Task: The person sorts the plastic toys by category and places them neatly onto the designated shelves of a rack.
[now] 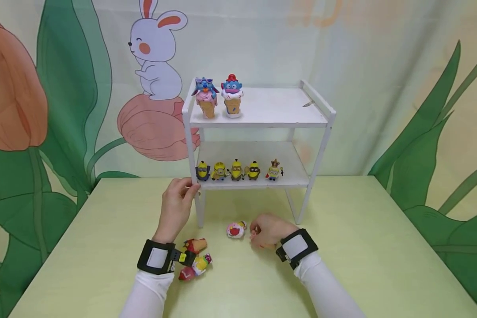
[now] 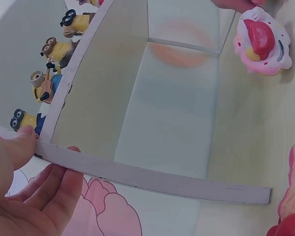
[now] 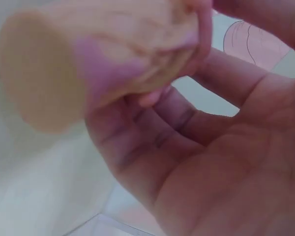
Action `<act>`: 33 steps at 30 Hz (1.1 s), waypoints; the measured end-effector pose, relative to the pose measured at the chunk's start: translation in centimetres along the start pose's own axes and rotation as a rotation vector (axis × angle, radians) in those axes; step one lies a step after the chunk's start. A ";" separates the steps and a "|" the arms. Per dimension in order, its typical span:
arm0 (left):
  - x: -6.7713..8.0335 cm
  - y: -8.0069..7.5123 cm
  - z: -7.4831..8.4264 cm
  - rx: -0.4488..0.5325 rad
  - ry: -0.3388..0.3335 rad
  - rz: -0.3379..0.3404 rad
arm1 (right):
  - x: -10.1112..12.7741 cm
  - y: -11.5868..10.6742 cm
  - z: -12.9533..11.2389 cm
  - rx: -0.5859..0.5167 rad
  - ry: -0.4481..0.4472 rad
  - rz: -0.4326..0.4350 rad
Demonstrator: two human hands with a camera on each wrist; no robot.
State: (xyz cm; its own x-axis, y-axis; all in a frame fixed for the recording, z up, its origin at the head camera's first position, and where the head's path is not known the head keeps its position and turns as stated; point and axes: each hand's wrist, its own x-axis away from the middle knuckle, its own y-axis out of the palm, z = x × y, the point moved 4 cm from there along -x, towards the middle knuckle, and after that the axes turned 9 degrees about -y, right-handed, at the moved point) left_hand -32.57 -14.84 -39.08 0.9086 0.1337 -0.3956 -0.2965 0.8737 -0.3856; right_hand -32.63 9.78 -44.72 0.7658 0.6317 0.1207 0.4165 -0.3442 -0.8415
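Note:
My left hand point(image 1: 176, 205) pinches the front left post of a white two-tier shelf point(image 1: 270, 110), level with its lower tier. The left wrist view shows the thumb on one side of the post and the fingers behind it. Low before the shelf, my right hand point(image 1: 273, 230) holds an ice-cream-cone figurine point(image 3: 44, 71), its tan base facing the right wrist camera; the hand covers most of it in the head view. Just left of that hand, a white and pink ice-cream figurine point(image 1: 236, 230) with a red patch lies on the table.
Two blue-headed ice-cream figurines point(image 1: 232, 99) stand at the upper tier's left. Several yellow minion figurines point(image 1: 236, 170) line the lower tier's front edge. By my left wrist lie a brown cone figurine point(image 1: 198, 245) and a yellow and white one point(image 1: 200, 263). A printed curtain point(image 1: 254, 39) hangs behind.

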 end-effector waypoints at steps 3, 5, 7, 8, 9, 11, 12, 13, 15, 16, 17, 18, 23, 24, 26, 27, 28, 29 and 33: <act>0.0 -0.1 -0.1 -0.006 -0.001 0.001 | 0.0 -0.3 -0.1 -0.006 -0.005 0.007; 0.0 -0.1 -0.1 -0.008 -0.006 0.001 | 0.1 -0.5 -0.1 -0.014 -0.007 0.011; 0.0 -0.2 -0.1 -0.008 -0.012 0.001 | 0.1 -0.7 -0.1 -0.029 -0.008 0.020; 0.1 -0.2 0.0 -0.006 -0.014 0.002 | 0.2 -0.8 -0.1 -0.037 -0.006 0.021; 0.1 -0.2 0.0 -0.005 -0.014 0.004 | 0.2 -0.9 -0.2 -0.050 -0.010 0.023; 0.1 -0.3 0.0 -0.006 -0.016 0.005 | 0.3 -1.2 -0.2 -0.088 -0.025 0.035; 0.1 -0.3 0.0 -0.007 -0.015 0.005 | 0.4 -1.3 -0.2 -0.109 -0.038 0.043; 0.1 -0.2 0.0 -0.009 -0.016 0.004 | 0.4 -1.4 -0.2 -0.129 -0.051 0.050; 0.1 -0.2 0.0 -0.013 -0.015 0.004 | 0.6 -1.6 -0.2 -0.174 -0.086 0.066; 0.1 -0.1 0.0 -0.015 -0.016 0.004 | 0.7 -1.8 -0.2 -0.185 -0.101 0.078; 0.1 -0.1 0.0 -0.017 -0.017 0.004 | 0.8 -2.0 -0.2 -0.191 -0.118 0.089; 0.1 -0.1 0.0 -0.016 -0.017 0.005 | 0.9 -2.2 -0.3 -0.194 -0.132 0.098; 0.1 -0.1 0.0 -0.013 -0.016 0.012 | 1.3 -3.3 -1.1 -0.157 -0.190 0.137; 0.1 -0.1 0.0 -0.012 -0.012 0.014 | 1.5 -3.5 -1.3 -0.145 -0.202 0.147; 0.1 -0.1 0.0 -0.012 -0.002 0.016 | 1.8 -3.9 -1.8 -0.123 -0.221 0.170; 0.1 -0.1 0.0 -0.012 0.004 0.017 | 1.9 -4.2 -2.0 -0.119 -0.227 0.184; 0.0 -0.1 0.0 -0.014 0.009 0.017 | 2.2 -4.4 -2.3 -0.124 -0.231 0.198; 0.0 -0.1 0.1 -0.014 0.012 0.017 | 2.4 -4.7 -2.6 -0.122 -0.241 0.215; -0.1 -0.1 0.1 -0.018 0.012 0.014 | 3.3 -5.7 -3.6 -0.137 -0.279 0.281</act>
State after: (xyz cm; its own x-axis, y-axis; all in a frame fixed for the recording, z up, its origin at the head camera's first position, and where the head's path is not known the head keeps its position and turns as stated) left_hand -32.58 -14.88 -38.94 0.9006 0.1401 -0.4114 -0.3148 0.8630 -0.3951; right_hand -30.66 11.31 -37.63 0.7043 0.6579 -0.2667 0.2863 -0.6070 -0.7414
